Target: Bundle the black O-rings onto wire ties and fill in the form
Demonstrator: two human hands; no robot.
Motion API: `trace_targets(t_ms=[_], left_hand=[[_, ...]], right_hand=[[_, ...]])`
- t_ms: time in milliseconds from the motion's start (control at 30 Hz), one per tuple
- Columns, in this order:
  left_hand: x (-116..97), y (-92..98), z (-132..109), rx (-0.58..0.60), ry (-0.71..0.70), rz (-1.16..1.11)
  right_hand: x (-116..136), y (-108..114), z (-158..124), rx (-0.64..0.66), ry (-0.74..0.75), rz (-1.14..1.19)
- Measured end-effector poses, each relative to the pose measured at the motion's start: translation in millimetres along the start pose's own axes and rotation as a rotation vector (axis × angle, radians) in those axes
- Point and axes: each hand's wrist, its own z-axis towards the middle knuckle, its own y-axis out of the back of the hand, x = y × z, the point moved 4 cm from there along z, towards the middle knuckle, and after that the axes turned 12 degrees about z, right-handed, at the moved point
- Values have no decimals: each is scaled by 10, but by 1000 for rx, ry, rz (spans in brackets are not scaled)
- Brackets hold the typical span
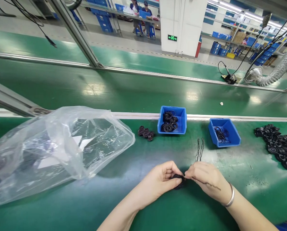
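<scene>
Black rubber rings, pinched between fingers of left hand and right hand, blue bins ahead, clear plastic bag left

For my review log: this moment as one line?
left hand: holds black bundle | right hand: pinches bundle, thin strand | nearby: blue bin, plastic bag

- Left hand at 6 o'clock, fingers curled inward, pinching
- Right hand just right of it, thumb and fingertips pinched, palm down
- Left forearm entering from 7 o'clock
- Right forearm entering from 5 o'clock
</scene>
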Motion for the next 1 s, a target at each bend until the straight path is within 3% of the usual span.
trace_targets(t_ms=[100, 200, 300, 433, 533, 733, 867, 1000], left_hand=[[-53, 0, -4, -117, -191, 346], [-123, -27, -60, -200, -476, 597], [-114, -32, -98, -244, -618, 708], [-120, -50, -86, -336, -723, 796], [-153, -77, -52, -395, -698, 777], [-167, -62, -42, -502, -609, 742], [-170, -46, -54, -478, -644, 756], [-203, -95, -77, -367, -703, 826]], right_hand=[[-172, 1, 3, -169, -332, 271], [-366, -146, -58, -300, -722, 846], [-439, -347, -95, -332, -919, 1359], [-428, -423, -79, -316, -911, 1546], [-373, -379, -39, -263, -854, 1466], [-318, -316, 0, -337, -792, 1284], [-342, -361, 0, -351, -764, 1312], [-359, -407, -16, -372, -790, 1381]])
